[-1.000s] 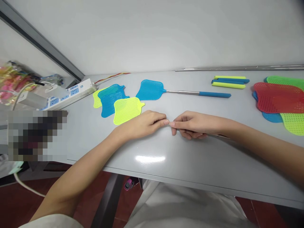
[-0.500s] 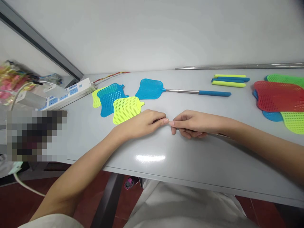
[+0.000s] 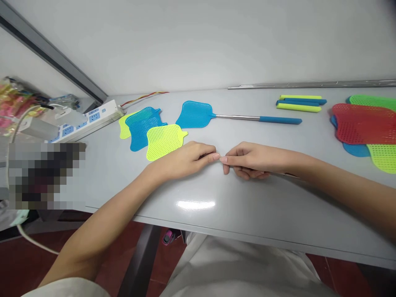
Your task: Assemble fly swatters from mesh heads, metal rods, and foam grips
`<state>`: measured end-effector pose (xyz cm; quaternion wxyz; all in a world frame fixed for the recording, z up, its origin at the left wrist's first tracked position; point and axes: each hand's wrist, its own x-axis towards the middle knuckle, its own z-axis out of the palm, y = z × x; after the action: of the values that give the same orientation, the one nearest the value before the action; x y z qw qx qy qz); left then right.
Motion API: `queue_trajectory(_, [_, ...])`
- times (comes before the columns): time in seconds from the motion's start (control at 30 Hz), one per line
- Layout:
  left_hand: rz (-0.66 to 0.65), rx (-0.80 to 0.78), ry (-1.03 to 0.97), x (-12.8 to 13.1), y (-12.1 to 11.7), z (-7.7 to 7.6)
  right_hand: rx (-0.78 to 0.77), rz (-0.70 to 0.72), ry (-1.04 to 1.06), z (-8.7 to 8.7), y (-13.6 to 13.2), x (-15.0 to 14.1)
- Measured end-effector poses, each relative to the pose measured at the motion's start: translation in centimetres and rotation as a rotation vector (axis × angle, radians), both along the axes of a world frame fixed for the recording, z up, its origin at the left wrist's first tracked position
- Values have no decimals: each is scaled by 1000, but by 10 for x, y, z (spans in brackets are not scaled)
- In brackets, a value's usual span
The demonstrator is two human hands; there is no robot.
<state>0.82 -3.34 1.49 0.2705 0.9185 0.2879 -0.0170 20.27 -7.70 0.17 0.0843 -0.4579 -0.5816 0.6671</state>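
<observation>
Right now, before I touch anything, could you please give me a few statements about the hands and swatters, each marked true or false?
1. The left hand and right hand are close together at the fingertips. True.
2. The swatter head nearest the left hand is red. False: it is a yellow swatter head.
3. The metal-shafted swatter lies beyond the hands, farther from the wearer. True.
4. That swatter has a yellow grip. False: the grip is blue.
5. The power strip is on the right. False: it is on the left.
</observation>
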Motion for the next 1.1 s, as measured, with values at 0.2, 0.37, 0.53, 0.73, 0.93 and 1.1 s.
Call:
queue_trajectory(0.2, [-4, -1, 0, 0, 0, 0, -5, 0, 1, -1, 1, 1])
queue_trajectory(0.37, [2, -4, -5, 0, 0, 0, -10, 1, 9, -2, 1, 2])
queue_trajectory(0.53, [6, -5, 4, 1, -1, 1, -9, -1, 5, -1, 0, 0])
queue_trajectory(0.73, [10, -6, -8, 1, 0, 0, 0, 11, -6, -2, 2, 2])
queue_trajectory(0.93, [-1, -8, -19, 0, 0, -1, 7, 20, -9, -3, 1, 2])
queue_trajectory(1.1, [10, 2, -16, 1, 0, -1, 2, 16, -14, -2, 1, 2])
